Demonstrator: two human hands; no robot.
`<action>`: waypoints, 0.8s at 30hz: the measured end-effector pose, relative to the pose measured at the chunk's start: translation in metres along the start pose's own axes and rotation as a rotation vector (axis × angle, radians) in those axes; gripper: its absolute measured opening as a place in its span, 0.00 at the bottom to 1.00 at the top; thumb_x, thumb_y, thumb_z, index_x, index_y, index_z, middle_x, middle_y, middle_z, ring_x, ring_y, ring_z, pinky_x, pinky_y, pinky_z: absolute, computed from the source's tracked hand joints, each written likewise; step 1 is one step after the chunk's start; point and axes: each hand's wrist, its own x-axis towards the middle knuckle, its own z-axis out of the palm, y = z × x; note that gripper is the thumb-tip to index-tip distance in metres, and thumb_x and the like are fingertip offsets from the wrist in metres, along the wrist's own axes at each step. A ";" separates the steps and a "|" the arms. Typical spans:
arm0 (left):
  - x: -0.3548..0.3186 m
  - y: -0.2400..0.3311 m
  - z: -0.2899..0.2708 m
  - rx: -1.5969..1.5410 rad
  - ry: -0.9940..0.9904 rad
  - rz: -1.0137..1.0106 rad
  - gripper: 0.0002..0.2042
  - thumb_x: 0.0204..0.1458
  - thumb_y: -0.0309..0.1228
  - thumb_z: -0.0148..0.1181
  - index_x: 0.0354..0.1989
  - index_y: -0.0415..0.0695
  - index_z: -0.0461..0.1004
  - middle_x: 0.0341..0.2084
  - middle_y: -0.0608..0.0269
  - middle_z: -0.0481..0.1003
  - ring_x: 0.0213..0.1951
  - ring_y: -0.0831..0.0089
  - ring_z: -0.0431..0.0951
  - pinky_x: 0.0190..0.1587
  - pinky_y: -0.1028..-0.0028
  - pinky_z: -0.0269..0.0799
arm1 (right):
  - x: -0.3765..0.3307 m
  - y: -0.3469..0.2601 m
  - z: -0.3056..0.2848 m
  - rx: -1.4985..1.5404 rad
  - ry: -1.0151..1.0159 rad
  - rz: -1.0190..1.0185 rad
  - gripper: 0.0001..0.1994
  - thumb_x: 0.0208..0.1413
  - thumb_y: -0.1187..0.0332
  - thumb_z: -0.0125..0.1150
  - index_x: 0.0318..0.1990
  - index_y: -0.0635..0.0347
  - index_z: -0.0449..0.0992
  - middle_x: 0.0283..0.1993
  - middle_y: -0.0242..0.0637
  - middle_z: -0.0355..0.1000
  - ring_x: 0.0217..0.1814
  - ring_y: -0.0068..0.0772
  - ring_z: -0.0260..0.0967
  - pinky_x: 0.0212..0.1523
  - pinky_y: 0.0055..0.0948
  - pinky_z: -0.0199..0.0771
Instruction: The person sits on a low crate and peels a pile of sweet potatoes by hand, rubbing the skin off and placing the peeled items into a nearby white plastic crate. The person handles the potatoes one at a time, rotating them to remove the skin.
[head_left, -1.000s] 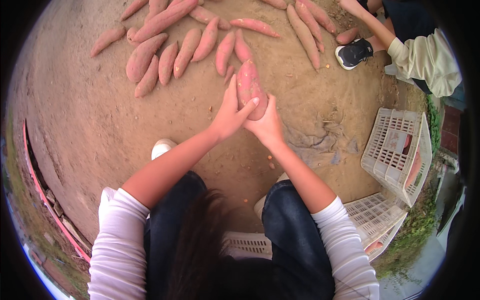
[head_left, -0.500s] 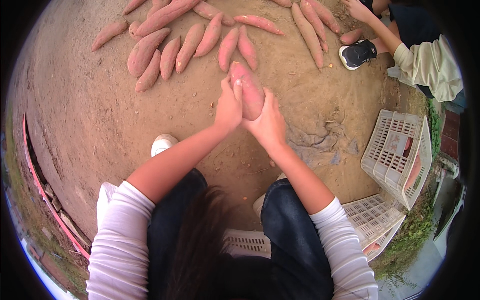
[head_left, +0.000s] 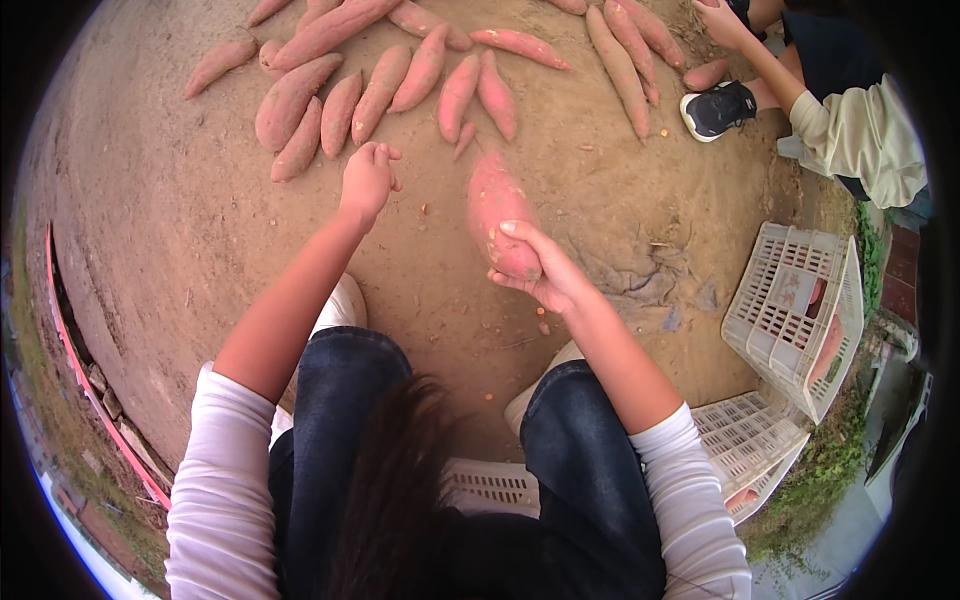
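Pinkish-red skin on one sweet potato [head_left: 503, 205], held in the right hand [head_left: 548, 278] over bare earth [head_left: 270, 250], ahead of two denim-clad knees [head_left: 350, 352]. Pointed away from the body and a little leftward along its long axis, with a tapering, thin-rooted tip toward the far roots and a blunt, rounded end toward the wrist. Gripped at that blunt end, thumb on top, fingers wrapped underneath. Well apart to the left, the left hand [head_left: 368, 182], fingers loosely curled; palm hidden, so cannot tell quite how far open or whether anything inside. Beyond, roughly fifteen sweet potatoes in a left-hand group [head_left: 380, 92], some overlapping or cut by the top edge, and five in a right-hand group [head_left: 618, 75], lying at mixed angles. At right, two pale slatted crates [head_left: 795, 288] with roots inside; one more crate [head_left: 480, 468] between the legs. At upper right, one co-worker's bare hand [head_left: 722, 24] and one clearly visible black shoe [head_left: 730, 102].
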 end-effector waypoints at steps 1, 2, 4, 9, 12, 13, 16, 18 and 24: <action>-0.003 -0.002 0.000 -0.017 0.002 0.062 0.18 0.68 0.39 0.47 0.59 0.40 0.65 0.46 0.54 0.74 0.42 0.71 0.79 0.52 0.70 0.70 | -0.001 -0.003 -0.003 0.256 -0.084 0.144 0.44 0.47 0.54 0.74 0.67 0.63 0.54 0.58 0.48 0.66 0.54 0.39 0.71 0.40 0.34 0.82; -0.007 -0.005 0.001 -0.051 0.005 0.105 0.19 0.67 0.40 0.47 0.60 0.40 0.64 0.47 0.54 0.74 0.42 0.70 0.79 0.53 0.69 0.70 | -0.002 -0.006 -0.006 0.507 -0.087 0.256 0.45 0.47 0.55 0.74 0.67 0.62 0.53 0.59 0.48 0.65 0.54 0.40 0.72 0.39 0.35 0.82; -0.015 -0.009 0.004 -0.087 -0.006 0.136 0.22 0.67 0.41 0.49 0.63 0.41 0.60 0.49 0.53 0.72 0.45 0.70 0.78 0.55 0.68 0.70 | -0.007 -0.010 -0.013 0.071 0.009 0.079 0.45 0.47 0.55 0.74 0.67 0.62 0.53 0.59 0.47 0.65 0.52 0.39 0.72 0.39 0.34 0.82; -0.019 -0.003 0.005 -0.148 -0.219 0.012 0.32 0.64 0.47 0.54 0.68 0.42 0.52 0.56 0.52 0.70 0.56 0.65 0.73 0.62 0.63 0.66 | -0.023 -0.015 -0.028 -0.146 -0.014 -0.012 0.41 0.48 0.58 0.73 0.64 0.60 0.54 0.52 0.43 0.69 0.40 0.33 0.74 0.34 0.31 0.81; -0.027 0.009 0.014 -0.202 -0.302 -0.071 0.38 0.61 0.51 0.57 0.70 0.41 0.49 0.59 0.52 0.66 0.62 0.62 0.67 0.65 0.61 0.62 | -0.028 -0.007 -0.023 -0.770 0.186 -0.503 0.43 0.47 0.61 0.75 0.64 0.62 0.51 0.53 0.45 0.69 0.39 0.32 0.75 0.32 0.31 0.80; -0.033 0.012 0.021 -0.250 -0.366 -0.076 0.39 0.60 0.52 0.58 0.70 0.41 0.48 0.60 0.51 0.65 0.64 0.61 0.65 0.66 0.61 0.61 | -0.027 -0.004 -0.019 -0.664 0.201 -0.436 0.43 0.46 0.61 0.75 0.64 0.62 0.52 0.52 0.45 0.69 0.40 0.32 0.75 0.31 0.31 0.80; -0.064 0.007 0.062 -0.284 -0.456 -0.005 0.43 0.57 0.56 0.60 0.70 0.40 0.47 0.63 0.50 0.61 0.67 0.60 0.60 0.68 0.61 0.58 | -0.024 0.007 0.000 -0.476 0.308 -0.264 0.43 0.40 0.61 0.78 0.61 0.63 0.57 0.56 0.50 0.69 0.51 0.44 0.74 0.46 0.40 0.78; -0.079 -0.002 0.088 -0.200 -0.493 0.257 0.46 0.55 0.57 0.61 0.71 0.40 0.46 0.65 0.49 0.58 0.68 0.60 0.58 0.68 0.61 0.57 | -0.020 0.012 0.013 -0.821 0.392 -0.496 0.44 0.38 0.60 0.78 0.61 0.63 0.57 0.55 0.53 0.70 0.52 0.49 0.74 0.49 0.43 0.76; -0.042 0.004 0.087 -0.382 -0.225 0.054 0.37 0.60 0.58 0.53 0.65 0.37 0.60 0.59 0.47 0.67 0.63 0.62 0.66 0.66 0.62 0.59 | -0.014 0.018 0.028 -0.982 0.411 -0.554 0.46 0.37 0.56 0.77 0.62 0.62 0.57 0.54 0.56 0.71 0.53 0.52 0.74 0.49 0.43 0.75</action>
